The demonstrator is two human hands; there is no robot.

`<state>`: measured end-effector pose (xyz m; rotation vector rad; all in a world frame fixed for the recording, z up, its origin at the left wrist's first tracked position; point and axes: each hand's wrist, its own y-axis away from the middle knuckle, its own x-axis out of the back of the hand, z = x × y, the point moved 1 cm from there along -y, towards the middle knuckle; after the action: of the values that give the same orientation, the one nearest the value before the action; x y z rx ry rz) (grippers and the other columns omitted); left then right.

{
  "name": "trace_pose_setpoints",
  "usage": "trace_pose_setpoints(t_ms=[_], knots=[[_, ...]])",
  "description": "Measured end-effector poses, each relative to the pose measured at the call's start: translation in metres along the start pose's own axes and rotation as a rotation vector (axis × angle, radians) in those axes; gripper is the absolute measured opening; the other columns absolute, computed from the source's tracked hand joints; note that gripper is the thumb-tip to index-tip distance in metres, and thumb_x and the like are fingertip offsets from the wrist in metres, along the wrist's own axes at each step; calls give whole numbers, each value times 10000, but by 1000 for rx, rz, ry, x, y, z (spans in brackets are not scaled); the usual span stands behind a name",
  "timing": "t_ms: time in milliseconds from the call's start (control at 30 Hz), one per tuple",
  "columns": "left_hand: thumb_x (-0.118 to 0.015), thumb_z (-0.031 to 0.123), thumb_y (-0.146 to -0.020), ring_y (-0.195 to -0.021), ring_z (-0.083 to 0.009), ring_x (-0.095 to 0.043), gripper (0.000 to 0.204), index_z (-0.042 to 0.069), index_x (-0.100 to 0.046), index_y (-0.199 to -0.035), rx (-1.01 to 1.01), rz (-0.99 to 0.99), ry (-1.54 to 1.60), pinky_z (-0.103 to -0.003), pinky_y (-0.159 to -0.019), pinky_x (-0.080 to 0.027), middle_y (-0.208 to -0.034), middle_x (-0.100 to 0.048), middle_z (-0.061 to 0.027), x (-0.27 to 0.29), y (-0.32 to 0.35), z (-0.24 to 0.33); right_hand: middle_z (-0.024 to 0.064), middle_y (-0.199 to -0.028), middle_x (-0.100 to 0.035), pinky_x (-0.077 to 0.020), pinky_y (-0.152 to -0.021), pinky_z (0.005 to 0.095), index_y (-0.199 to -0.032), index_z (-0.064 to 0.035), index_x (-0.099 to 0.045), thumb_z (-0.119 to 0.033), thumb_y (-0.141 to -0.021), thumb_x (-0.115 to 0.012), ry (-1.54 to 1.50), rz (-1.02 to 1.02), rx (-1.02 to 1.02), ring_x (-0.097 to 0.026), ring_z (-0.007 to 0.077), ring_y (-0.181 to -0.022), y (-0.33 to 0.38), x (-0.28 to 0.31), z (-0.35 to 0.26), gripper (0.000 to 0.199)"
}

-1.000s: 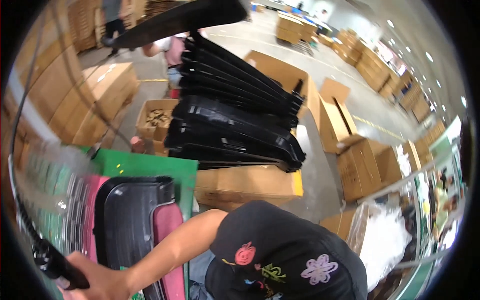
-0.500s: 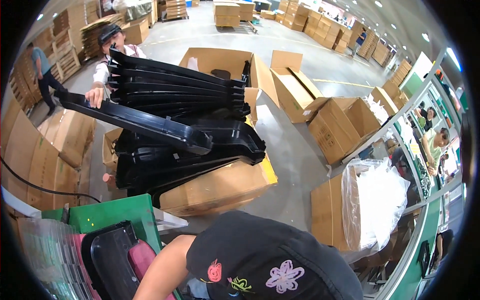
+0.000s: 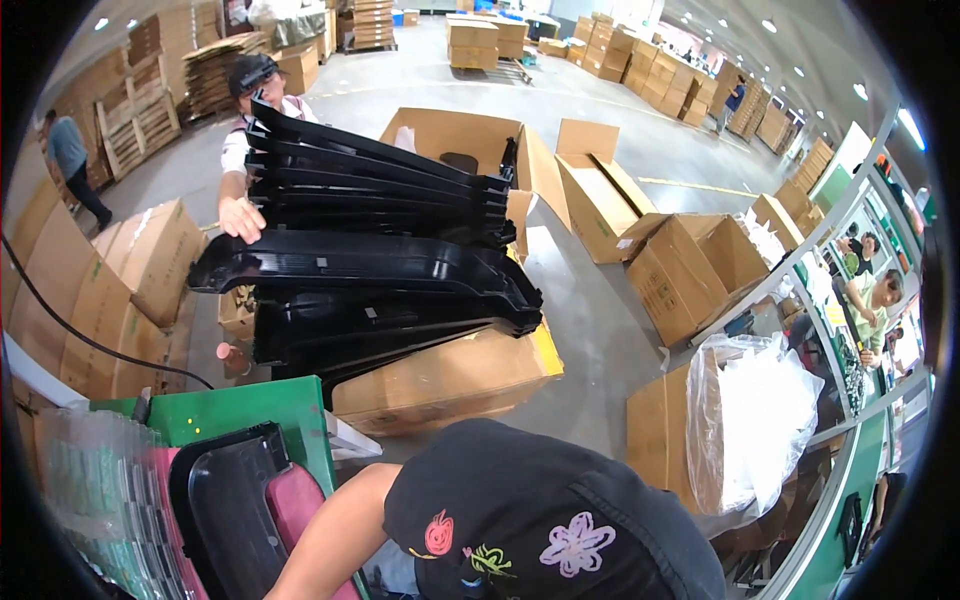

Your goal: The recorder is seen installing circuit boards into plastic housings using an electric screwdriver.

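Neither of my hands shows in the head view. At the lower edge a bare arm (image 3: 335, 530) comes out of a black garment (image 3: 500, 480) with drawn flowers; its hand lies outside the picture, and I cannot tell whose it is. Beside that arm are a dark rounded plastic piece (image 3: 225, 500), a pink pad (image 3: 300, 505) and several clear sheets (image 3: 100, 480) on a green table (image 3: 260, 388). Across from me a co-worker's hand (image 3: 241, 219) rests at the left end of a long black moulded plastic part (image 3: 380, 262), which lies on a pile of similar parts (image 3: 340, 320).
More nested black parts (image 3: 370, 180) rise behind. A closed carton (image 3: 450, 385) stands at the near side of the pile. Open cartons (image 3: 690, 270) are at the right, one (image 3: 655, 430) with a clear bag of white material (image 3: 755, 410). A black cable (image 3: 100, 345) runs at the left.
The co-worker's hand has come down and right, and the long black part it held tilted above the pile now lies lower, along the pile. The whole view has shifted slightly.
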<state>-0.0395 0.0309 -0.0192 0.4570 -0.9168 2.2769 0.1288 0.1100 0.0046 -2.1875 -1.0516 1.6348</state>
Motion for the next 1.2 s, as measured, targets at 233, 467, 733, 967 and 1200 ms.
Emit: trace_pose_setpoints(t_ms=[233,467,733,967,1200], knots=[[-596,95,-930,-800,-178,-628,199,-45,-642,-1064,87,-57,73,-285,-727,-492,-925,-694,-113,9,21,9,83,-630,-547,-408,-424,275,-772,15,-582,-251,-888,-626,-26,-22,-86,-498,148,-441,-7,-19,16,294],[-665,123,-899,-845,-160,-631,259,6,-645,-1128,765,391,-193,-267,-766,-503,-975,-691,-80,4,48,28,94,-636,-548,-408,-413,262,-800,17,-588,-213,-874,-610,-63,4,-80,-502,141,-442,-5,-26,3,242],[-682,15,-804,-717,-201,-599,110,-20,-608,-877,594,602,-579,-298,-647,-486,-806,-621,-93,-8,30,49,37,-574,-494,-352,-359,268,-824,-26,-491,-343,-909,-630,0,125,-18,-463,118,-377,-8,-19,0,356],[-720,-75,-737,-775,-234,-651,162,-27,-690,-888,462,660,-602,-314,-689,-518,-838,-664,-127,-3,-3,52,85,-765,-538,-425,-474,299,-1030,-21,-486,-499,-859,-644,414,-124,-227,-514,154,-528,-14,-4,-31,532],[-672,-38,-803,-768,-288,-627,157,-5,-657,-956,595,521,-709,-356,-674,-510,-845,-612,-121,-4,10,54,41,-717,-500,-419,-510,290,-971,-48,-444,-599,-834,-614,496,-102,-242,-486,120,-467,-5,-8,9,593]])
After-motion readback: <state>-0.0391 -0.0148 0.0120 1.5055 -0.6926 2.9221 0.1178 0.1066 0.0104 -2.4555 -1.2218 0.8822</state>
